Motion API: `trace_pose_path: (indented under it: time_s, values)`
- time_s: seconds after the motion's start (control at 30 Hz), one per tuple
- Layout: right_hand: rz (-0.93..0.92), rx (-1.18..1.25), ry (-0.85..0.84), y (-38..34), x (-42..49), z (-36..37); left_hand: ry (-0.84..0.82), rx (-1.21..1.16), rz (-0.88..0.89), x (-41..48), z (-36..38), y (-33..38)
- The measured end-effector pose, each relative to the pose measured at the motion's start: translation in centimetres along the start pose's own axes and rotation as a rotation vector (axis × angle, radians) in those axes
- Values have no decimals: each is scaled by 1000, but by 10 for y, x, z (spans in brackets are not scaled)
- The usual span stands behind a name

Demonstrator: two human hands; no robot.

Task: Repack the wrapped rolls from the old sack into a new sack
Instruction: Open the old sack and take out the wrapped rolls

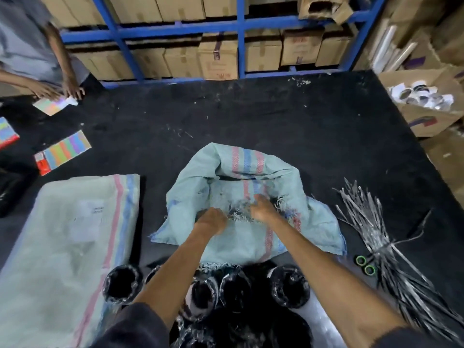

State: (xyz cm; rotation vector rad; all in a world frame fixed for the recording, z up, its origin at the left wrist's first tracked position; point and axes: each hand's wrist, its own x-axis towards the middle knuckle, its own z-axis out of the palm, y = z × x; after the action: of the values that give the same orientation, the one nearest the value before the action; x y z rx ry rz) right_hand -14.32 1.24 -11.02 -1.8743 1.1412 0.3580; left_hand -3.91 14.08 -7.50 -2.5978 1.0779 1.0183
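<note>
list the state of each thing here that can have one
blue sack: crumpled, mouth open, rim frayed
left hand: grips the frayed rim
right hand: grips the frayed rim
pale sack: lying flat
wrapped rolls: standing on end
cardboard box: flaps open

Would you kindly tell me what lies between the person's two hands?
In the head view, between the left hand and the right hand lies the frayed edge of the pale green woven sack.
</note>
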Motion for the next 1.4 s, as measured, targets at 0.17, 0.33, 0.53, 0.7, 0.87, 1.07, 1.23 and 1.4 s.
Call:
trace_pose_path:
  time_s: [0.17, 0.33, 0.53, 0.7, 0.87, 1.07, 1.23, 1.4]
  values:
    - [172, -450, 56, 8, 3, -3, -92, 265, -51, 15, -9, -8]
    - [226, -895, 41, 0, -7, -28, -78, 468, -28, 20, -26, -11]
    - [283, -985, -24, 14, -17, -39, -125, 519, -106, 23, -23, -19]
    - [319, -885, -72, 42, -20, -37, -144, 429, -212, 34, -6, -38]
    - [306, -1004, -114, 43, -15, -23, -132, 406, -185, 47, 16, -53]
    - [303, -1185, -142, 38, 4, -24, -50, 495, -17, 52, 23, -44]
    - [269, -1403, -223, 35, -3, -40, 12, 495, 57, 63, 37, -49]
    - [292, -1292, -145, 42, 7, -55, 29, 341, -106, 67, 33, -48]
